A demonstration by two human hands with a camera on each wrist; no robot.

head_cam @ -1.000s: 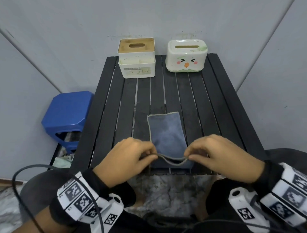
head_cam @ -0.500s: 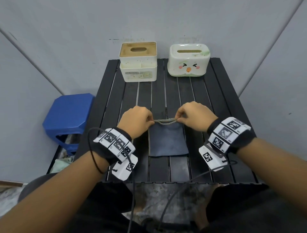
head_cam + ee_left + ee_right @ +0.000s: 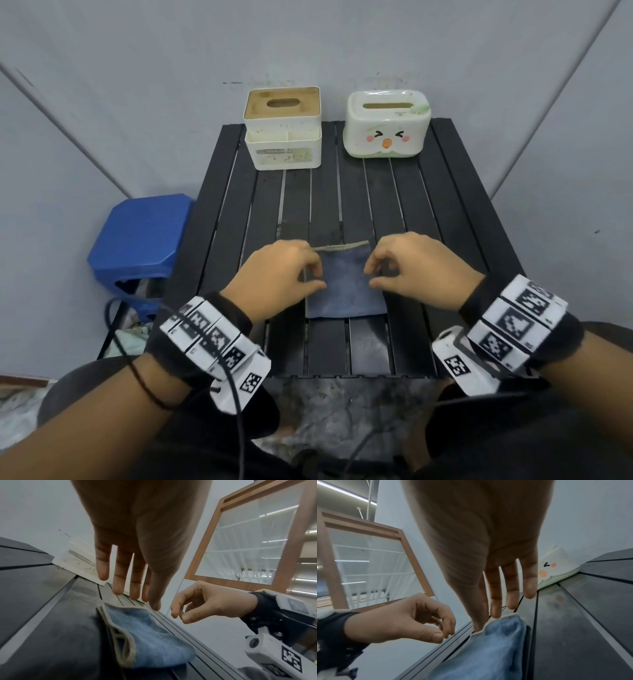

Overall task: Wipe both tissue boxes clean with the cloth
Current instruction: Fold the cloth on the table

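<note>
Your left hand (image 3: 279,274) and right hand (image 3: 414,270) hover with loose fingers holding nothing over the folded blue cloth (image 3: 346,284) on the near counter (image 3: 455,212), so pinch all layers together before lifting.

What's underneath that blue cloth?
The folded cloth lies flat on the black slatted table. Slats show all around it; whatever lies directly beneath is covered, though nothing bulges.

The right hand (image 3: 488,555) hangs with relaxed fingers above the dark slatted surface (image 3: 583,622), thumb tip touching the beige-trimmed edge of the folded blue cloth (image 3: 489,650). The left hand (image 3: 399,620) hovers beside it, loosely curled, holding nothing. A cream tissue box with a cartoon face (image 3: 556,566) stands beyond.
</note>
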